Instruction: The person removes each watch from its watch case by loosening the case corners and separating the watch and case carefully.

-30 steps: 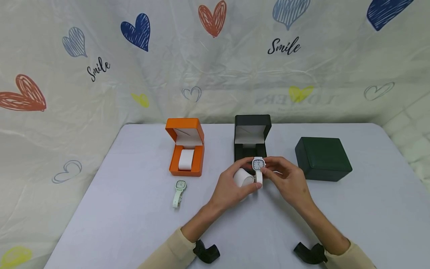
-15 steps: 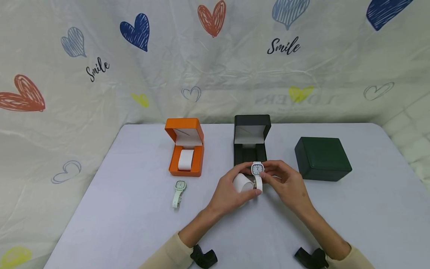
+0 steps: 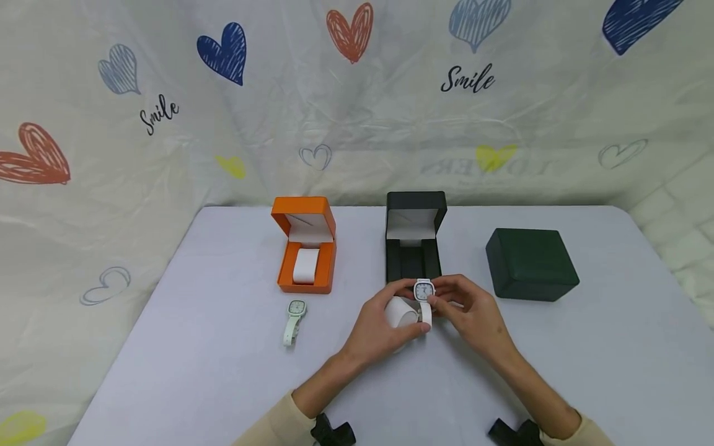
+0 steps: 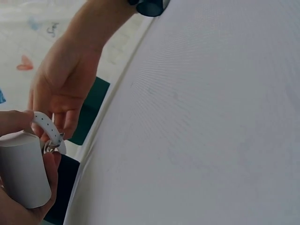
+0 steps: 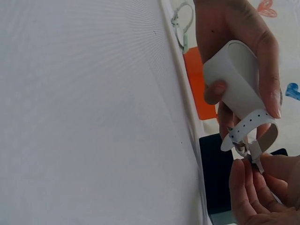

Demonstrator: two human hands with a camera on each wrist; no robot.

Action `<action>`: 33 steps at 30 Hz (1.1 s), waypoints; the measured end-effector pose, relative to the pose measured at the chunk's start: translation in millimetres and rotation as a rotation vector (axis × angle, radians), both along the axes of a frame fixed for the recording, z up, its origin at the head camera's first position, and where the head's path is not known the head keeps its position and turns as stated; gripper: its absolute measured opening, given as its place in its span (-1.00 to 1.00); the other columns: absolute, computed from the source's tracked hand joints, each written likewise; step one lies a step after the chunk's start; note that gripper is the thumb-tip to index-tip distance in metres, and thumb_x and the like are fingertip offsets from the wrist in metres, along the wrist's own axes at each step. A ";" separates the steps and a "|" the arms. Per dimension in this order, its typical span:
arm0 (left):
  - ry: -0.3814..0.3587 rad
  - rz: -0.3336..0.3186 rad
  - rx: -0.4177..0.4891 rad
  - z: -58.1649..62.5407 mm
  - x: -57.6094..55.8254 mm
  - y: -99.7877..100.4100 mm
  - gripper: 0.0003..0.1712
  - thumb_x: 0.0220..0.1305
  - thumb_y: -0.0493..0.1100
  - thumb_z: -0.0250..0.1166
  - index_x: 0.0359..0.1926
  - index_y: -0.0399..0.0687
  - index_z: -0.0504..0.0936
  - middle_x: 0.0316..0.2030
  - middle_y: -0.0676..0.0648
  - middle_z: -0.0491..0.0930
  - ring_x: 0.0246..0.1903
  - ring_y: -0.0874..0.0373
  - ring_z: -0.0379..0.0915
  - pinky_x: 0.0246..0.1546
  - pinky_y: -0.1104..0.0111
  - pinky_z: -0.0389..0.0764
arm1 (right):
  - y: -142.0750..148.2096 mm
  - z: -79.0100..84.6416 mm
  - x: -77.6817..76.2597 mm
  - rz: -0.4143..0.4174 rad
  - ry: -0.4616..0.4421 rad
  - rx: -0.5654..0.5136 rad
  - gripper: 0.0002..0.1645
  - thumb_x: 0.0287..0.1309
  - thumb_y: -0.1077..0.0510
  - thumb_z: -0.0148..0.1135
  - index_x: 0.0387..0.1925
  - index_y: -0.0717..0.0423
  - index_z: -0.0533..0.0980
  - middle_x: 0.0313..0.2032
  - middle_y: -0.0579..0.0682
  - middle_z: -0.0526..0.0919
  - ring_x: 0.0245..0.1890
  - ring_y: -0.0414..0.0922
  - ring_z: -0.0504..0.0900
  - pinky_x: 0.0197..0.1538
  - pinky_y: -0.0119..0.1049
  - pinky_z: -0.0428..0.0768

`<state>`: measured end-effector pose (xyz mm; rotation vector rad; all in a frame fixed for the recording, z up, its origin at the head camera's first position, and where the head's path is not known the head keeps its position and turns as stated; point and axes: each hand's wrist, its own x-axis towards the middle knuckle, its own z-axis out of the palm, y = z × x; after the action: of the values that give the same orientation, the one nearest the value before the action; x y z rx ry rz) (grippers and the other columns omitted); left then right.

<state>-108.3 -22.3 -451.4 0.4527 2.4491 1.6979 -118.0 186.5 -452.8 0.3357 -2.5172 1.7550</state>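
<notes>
My left hand [image 3: 372, 325] grips a white watch cushion [image 3: 400, 311], its thumb and a finger also reaching the band of a white wristwatch [image 3: 424, 290]. The square dial faces up in the head view. My right hand [image 3: 474, 313] pinches the watch by its case and band from the other side. In the right wrist view the punched white strap [image 5: 253, 121] is buckled into a loop, beside the end of the cushion [image 5: 234, 82]. Just beyond both hands, a black watch box [image 3: 415, 199] stands with its lid raised and no cushion showing inside.
An orange watch box [image 3: 304, 287] with its lid up holds a white cushion [image 3: 305, 266]. A pale green wristwatch [image 3: 294, 322] lies in front of it. To the right stands a closed dark green box [image 3: 530, 260]. A patterned sheet [image 3: 268, 111] hangs behind the table.
Both hands have drawn the white wristwatch and the cushion a little toward the body, away from the black box, uncovering more of its inside. The grips look the same.
</notes>
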 end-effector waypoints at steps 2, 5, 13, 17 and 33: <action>0.000 -0.003 -0.002 -0.8 0.0 0.2 -0.19 0.16 -0.04 0.58 0.41 0.29 0.48 0.11 0.07 0.66 -0.06 0.22 0.46 -0.13 0.39 0.49 | 0.8 0.3 0.5 -0.001 0.000 0.016 -0.63 0.24 0.31 0.43 0.07 0.21 0.59 -0.11 0.13 0.71 -0.20 -0.33 0.70 -0.15 -0.42 0.77; -0.013 -0.003 -0.002 -0.4 1.6 -0.5 -0.19 0.15 -0.03 0.59 0.41 0.30 0.48 0.10 0.09 0.67 -0.06 0.21 0.47 -0.13 0.39 0.48 | 0.3 0.4 2.0 0.002 -0.008 0.035 -0.63 0.24 0.30 0.44 0.07 0.19 0.59 -0.13 0.12 0.72 -0.22 -0.32 0.71 -0.17 -0.42 0.77; -0.041 0.001 -0.009 1.9 4.7 -2.1 -0.21 0.14 -0.01 0.59 0.39 0.26 0.50 0.08 0.08 0.68 -0.06 0.22 0.47 -0.11 0.38 0.46 | -2.8 3.1 6.1 0.005 -0.057 0.051 -0.63 0.26 0.25 0.44 0.08 0.20 0.59 -0.16 0.14 0.74 -0.25 -0.23 0.76 -0.18 -0.44 0.76; -0.045 -0.001 -0.013 0.7 5.2 -2.5 -0.21 0.14 -0.01 0.59 0.39 0.27 0.50 0.07 0.10 0.68 -0.06 0.22 0.48 -0.10 0.37 0.47 | -2.9 4.5 8.1 0.011 -0.078 0.042 -0.62 0.26 0.24 0.44 0.08 0.20 0.59 -0.16 0.15 0.74 -0.26 -0.21 0.78 -0.18 -0.44 0.76; -0.067 -0.015 -0.054 -2.2 11.7 -7.4 -0.22 0.12 0.00 0.60 0.37 0.26 0.52 0.02 0.06 0.70 -0.06 0.23 0.48 -0.05 0.37 0.45 | -1.7 3.8 11.2 0.051 -0.110 0.097 -0.63 0.19 0.28 0.49 0.03 0.18 0.61 -0.19 0.10 0.76 -0.30 -0.24 0.79 -0.20 -0.43 0.73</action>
<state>-96.6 -29.7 -453.6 0.3998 2.4313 1.6104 -106.7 184.7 -449.0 0.3189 -2.7001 1.7176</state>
